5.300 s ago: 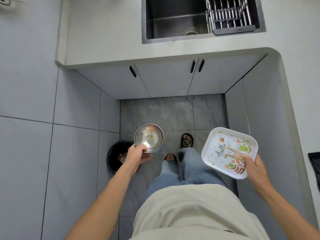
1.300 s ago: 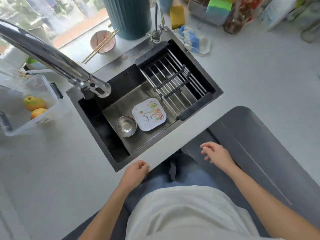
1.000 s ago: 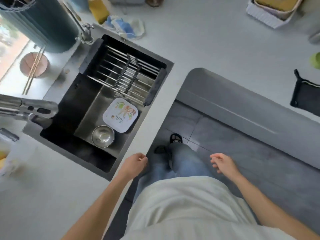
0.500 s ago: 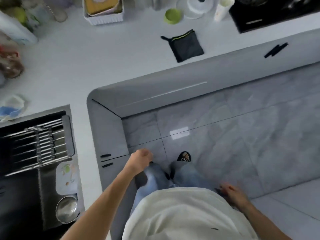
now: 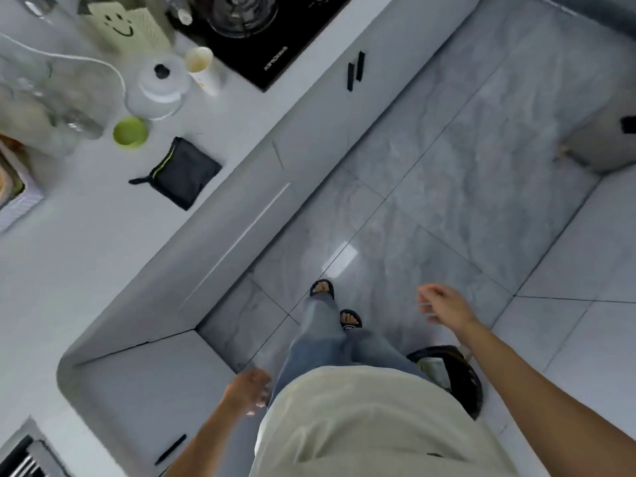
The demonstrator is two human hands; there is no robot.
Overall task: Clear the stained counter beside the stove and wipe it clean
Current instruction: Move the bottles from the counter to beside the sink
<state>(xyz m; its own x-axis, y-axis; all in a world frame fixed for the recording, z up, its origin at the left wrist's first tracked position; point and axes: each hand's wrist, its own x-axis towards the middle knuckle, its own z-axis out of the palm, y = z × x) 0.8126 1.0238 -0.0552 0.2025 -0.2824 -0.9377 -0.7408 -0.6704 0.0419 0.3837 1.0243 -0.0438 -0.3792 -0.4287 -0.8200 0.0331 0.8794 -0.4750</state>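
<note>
The white counter (image 5: 103, 242) runs along the upper left, ending at the black stove (image 5: 275, 46) at the top. On it beside the stove stand a white cup (image 5: 201, 65) with an orange stain, a clear lidded container (image 5: 160, 86) and a green cup (image 5: 130, 132). A dark folded cloth (image 5: 182, 173) lies nearer the counter edge. My left hand (image 5: 247, 390) hangs low by the cabinet front, fingers loosely apart, holding nothing. My right hand (image 5: 444, 304) is out over the floor, also holding nothing.
A black bin (image 5: 457, 380) sits on the tiled floor behind my right leg. The sink's corner (image 5: 24, 456) shows at the bottom left. Jars and a smiley-face bag (image 5: 127, 25) crowd the counter's back. A pale object (image 5: 605, 146) stands at the right.
The bowl and plate I held were left in the sink. I have turned away from the sink towards the stove side; both hands now swing free.
</note>
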